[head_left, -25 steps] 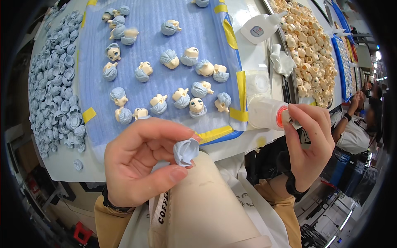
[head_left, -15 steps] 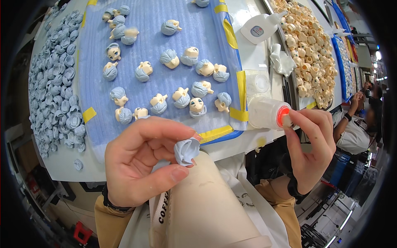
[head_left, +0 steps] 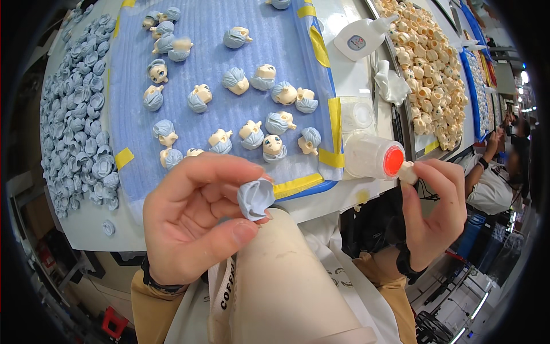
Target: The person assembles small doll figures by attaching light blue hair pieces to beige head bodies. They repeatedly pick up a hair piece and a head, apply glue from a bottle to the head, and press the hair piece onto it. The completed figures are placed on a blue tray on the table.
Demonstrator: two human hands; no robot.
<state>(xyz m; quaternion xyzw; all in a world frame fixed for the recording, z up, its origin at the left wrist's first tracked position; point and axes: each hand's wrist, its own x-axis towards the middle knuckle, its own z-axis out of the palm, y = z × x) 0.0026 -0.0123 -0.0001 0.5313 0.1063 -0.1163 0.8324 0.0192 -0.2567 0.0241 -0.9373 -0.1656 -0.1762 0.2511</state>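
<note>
A light-blue doll hair piece (head_left: 255,198) is pinched between the thumb and fingers of my left hand (head_left: 195,221), its hollow folds showing. Over on the right, my right hand (head_left: 436,206) grips a small cream doll head part (head_left: 407,172) by its edge, with much of it behind the fingers. That part is just beside the red mouth (head_left: 393,161) of a translucent plastic jar (head_left: 364,155), which lies tilted toward the hand. Beyond my left hand, doll heads with blue hair (head_left: 251,136) lie scattered on a tray lined with blue foam sheet (head_left: 212,66).
Loose blue hair pieces (head_left: 80,114) are heaped along the left. A tray of cream head parts (head_left: 429,69) is at the far right. Between them stand a white squeeze bottle (head_left: 358,40) and a crumpled white wipe (head_left: 391,83). A pale cylinder (head_left: 292,275) rises between my forearms.
My right hand has drawn the cream head part slightly right, away from the jar's red mouth. My left hand has shifted a little left and turned the hair piece slightly.
</note>
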